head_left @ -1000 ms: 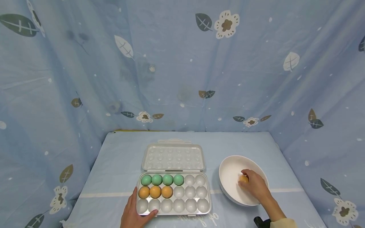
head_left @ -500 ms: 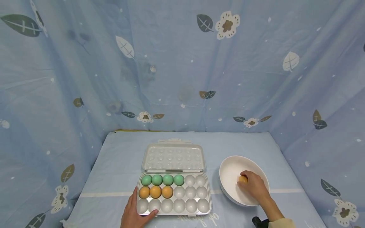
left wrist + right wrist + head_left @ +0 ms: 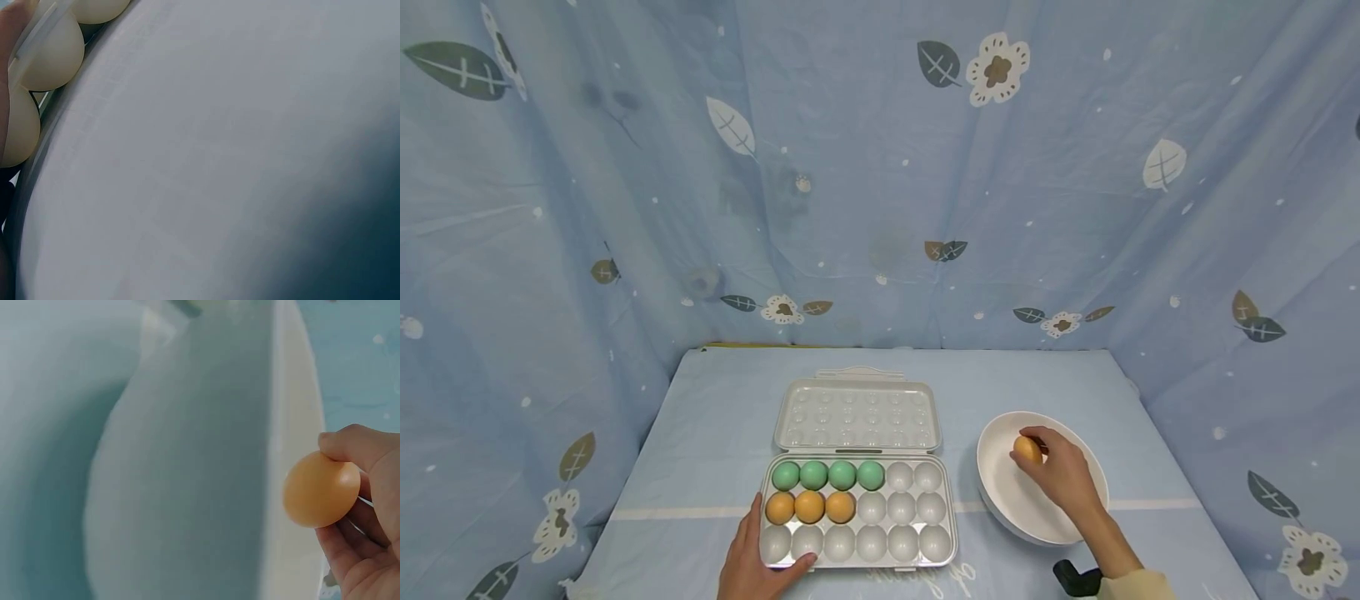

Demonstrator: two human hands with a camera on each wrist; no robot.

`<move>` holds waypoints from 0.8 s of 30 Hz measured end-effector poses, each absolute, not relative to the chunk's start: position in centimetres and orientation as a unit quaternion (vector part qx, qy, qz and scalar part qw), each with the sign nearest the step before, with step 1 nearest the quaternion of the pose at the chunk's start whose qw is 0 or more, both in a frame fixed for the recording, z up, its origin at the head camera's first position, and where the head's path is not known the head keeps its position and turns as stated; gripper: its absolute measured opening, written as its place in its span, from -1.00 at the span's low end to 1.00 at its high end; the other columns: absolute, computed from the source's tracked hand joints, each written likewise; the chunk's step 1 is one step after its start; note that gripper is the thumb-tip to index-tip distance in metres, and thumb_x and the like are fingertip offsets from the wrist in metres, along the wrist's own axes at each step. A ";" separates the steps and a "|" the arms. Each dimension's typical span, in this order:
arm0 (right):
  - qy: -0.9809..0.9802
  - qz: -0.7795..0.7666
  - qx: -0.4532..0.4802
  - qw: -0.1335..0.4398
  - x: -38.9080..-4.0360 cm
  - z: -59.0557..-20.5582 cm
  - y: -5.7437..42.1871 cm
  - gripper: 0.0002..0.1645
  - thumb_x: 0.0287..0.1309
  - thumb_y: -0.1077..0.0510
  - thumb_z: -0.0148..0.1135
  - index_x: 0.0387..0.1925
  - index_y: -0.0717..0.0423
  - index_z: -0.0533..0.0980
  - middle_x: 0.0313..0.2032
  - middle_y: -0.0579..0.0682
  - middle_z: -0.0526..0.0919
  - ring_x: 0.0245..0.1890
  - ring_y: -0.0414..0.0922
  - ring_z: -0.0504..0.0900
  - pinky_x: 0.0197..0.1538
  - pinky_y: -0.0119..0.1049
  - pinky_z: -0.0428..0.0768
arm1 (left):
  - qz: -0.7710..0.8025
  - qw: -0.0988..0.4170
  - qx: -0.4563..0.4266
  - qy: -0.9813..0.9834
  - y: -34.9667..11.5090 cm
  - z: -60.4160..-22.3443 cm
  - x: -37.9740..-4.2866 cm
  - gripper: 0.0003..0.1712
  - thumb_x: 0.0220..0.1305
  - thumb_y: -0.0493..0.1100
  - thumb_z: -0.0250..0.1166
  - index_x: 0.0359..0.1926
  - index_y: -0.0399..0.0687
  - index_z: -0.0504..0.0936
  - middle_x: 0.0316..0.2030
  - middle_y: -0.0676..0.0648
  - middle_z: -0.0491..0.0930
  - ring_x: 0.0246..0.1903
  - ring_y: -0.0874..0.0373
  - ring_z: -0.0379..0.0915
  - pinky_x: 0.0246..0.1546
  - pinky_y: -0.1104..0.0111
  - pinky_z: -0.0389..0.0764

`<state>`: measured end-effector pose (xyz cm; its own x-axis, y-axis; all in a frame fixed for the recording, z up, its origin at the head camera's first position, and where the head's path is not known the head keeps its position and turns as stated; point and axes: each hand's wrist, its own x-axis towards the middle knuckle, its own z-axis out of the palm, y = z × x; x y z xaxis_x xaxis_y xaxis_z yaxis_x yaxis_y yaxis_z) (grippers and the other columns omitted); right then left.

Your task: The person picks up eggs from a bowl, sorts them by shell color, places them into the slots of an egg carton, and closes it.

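Note:
An orange-yellow egg [image 3: 322, 489] is pinched between the thumb and fingers of my right hand [image 3: 1058, 473], inside the white bowl [image 3: 1000, 500] in the head view. My left hand [image 3: 756, 554] rests against the near left corner of an opened egg carton [image 3: 952, 533], fingers along its left side and thumb at its front edge. Several green eggs [image 3: 842, 475] fill the left part of the carton's back row. In the middle row lie 3 orange-yellow eggs [image 3: 809, 507], from the left end. The left wrist view catches the carton's rounded cups [image 3: 53, 59] from the side.
The carton's clear lid [image 3: 857, 415] lies folded back behind it. Light blue cloth [image 3: 715, 433] covers the table, and patterned curtains [image 3: 880, 183] hang behind and at both sides. A black strap piece [image 3: 1075, 578] sits at my right wrist.
My right hand has lifted the egg off the bowl's bottom and moved it slightly up and left in the head view. The left hand and carton stay put.

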<state>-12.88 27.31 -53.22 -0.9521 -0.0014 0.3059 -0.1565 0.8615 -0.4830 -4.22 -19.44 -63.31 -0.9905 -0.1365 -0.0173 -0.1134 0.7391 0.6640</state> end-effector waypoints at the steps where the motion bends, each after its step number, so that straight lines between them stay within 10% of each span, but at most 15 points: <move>1: -0.952 0.263 0.043 0.153 -12.9 -53.0 27.0 -0.52 0.07 0.18 0.59 0.02 0.25 0.64 -0.10 0.16 0.75 -0.16 0.04 0.71 -0.11 0.00 0.71 | -0.356 0.020 0.065 -0.932 -19.4 -63.4 -4.2 0.59 -0.16 0.51 0.55 0.60 -0.29 -0.05 0.40 -0.40 0.30 0.28 -0.36 0.40 0.20 -0.22 0.51; 24: -0.910 0.376 0.081 0.156 -14.5 -50.5 20.2 -0.51 0.05 0.22 0.59 0.05 0.20 0.64 -0.02 0.13 0.72 -0.02 0.11 0.75 0.04 0.01 0.72 | -0.353 0.002 0.076 -0.933 -19.3 -62.9 -4.2 0.61 -0.18 0.55 0.53 0.60 -0.28 -0.06 0.41 -0.40 0.29 0.27 -0.34 0.41 0.23 -0.22 0.50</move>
<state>-14.46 20.23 -50.52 -0.9382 -0.0304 0.3446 -0.2648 0.7042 -0.6587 -4.15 -19.33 -62.94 -0.9886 -0.1428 -0.0488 -0.1394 0.7400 0.6580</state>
